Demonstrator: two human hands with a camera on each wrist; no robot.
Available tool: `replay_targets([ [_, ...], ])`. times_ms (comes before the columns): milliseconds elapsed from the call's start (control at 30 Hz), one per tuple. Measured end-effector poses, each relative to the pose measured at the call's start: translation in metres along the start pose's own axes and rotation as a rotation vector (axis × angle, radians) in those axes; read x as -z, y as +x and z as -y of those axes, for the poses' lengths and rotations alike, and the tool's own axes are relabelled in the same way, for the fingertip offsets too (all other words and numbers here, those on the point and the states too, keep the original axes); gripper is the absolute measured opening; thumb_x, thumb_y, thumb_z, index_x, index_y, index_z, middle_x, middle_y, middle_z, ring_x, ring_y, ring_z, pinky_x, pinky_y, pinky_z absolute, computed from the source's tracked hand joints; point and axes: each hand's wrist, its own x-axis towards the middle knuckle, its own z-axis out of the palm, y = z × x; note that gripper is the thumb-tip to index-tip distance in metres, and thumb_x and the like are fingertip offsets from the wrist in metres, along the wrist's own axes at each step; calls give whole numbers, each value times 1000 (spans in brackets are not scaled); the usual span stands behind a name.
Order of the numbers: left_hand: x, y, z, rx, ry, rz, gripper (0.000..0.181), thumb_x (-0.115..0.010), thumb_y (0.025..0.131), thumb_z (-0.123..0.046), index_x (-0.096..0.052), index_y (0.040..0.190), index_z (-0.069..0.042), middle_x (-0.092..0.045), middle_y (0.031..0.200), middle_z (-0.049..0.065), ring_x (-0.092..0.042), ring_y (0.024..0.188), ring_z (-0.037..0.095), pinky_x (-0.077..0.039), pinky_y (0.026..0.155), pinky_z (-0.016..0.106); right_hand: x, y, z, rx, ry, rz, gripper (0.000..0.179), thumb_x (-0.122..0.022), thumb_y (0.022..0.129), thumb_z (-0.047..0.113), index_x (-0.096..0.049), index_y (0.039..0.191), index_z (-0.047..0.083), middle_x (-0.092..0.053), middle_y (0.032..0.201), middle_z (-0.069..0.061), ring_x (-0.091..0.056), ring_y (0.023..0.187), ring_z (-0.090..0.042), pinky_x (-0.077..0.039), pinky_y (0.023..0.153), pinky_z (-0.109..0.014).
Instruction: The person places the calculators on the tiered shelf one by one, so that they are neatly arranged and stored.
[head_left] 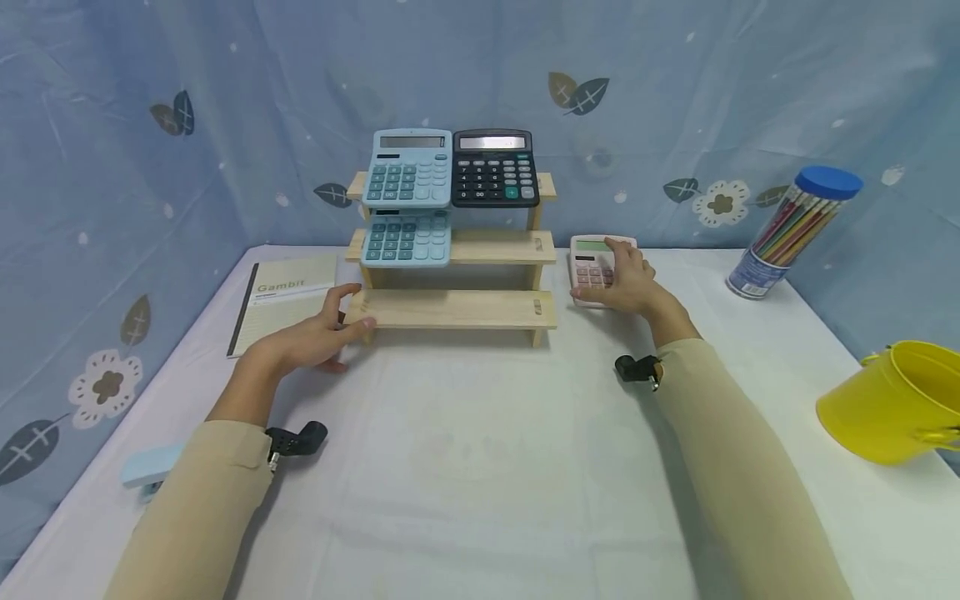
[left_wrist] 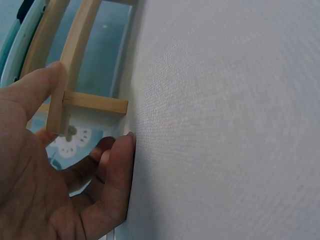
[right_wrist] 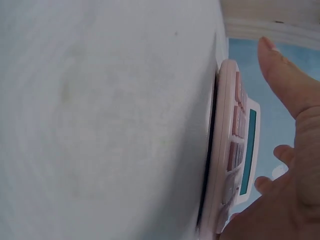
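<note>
A three-step wooden display rack (head_left: 457, 310) stands on the table. My left hand (head_left: 311, 333) holds its lowest board by the left end, thumb (left_wrist: 42, 85) on the front edge and a finger behind. Light blue calculators lean on the top step (head_left: 408, 167) and the middle step (head_left: 407, 239). Beside the upper one is a black calculator (head_left: 495, 171). Right of the rack, a pink calculator (head_left: 592, 271) lies flat on the table. Over its right side is my right hand (head_left: 630, 279), thumb and fingers spread apart; the right wrist view shows the thumb raised off the keys (right_wrist: 236, 120).
Left of the rack lies a notebook (head_left: 285, 296), with a light blue stapler-like object (head_left: 150, 465) nearer the front. A clear tube of pencils (head_left: 795, 233) with a blue lid stands back right. A yellow bucket (head_left: 877, 408) lies tilted at the right edge.
</note>
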Motion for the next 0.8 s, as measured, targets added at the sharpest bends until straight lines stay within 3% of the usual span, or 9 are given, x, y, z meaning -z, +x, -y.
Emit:
replay_targets([
  [200, 0, 0, 2, 2, 10, -8, 92, -50, 101, -66, 15, 160, -37, -30, 154, 27, -40, 140, 43, -57, 97, 46, -3, 0, 0, -43, -22, 32, 127, -79, 83, 60, 7, 165, 15, 1, 166, -30, -7, 148, -60, -14, 117, -74],
  [433, 1, 0, 2, 0, 18, -6, 92, -49, 101, -66, 16, 160, -37, -29, 156, 29, -38, 143, 45, -56, 99, 47, -6, 0, 1, -100, -22, 59, 134, -83, 81, 54, 18, 163, 19, 15, 166, -28, 1, 149, -62, -12, 116, -77],
  [800, 1, 1, 2, 6, 13, -5, 94, -51, 99, -69, 15, 160, -39, -28, 157, 27, -35, 145, 44, -57, 97, 46, -8, -3, 2, -168, -51, 78, 135, -77, 81, 64, 25, 159, 21, 14, 165, -28, -12, 145, -62, -22, 113, -76],
])
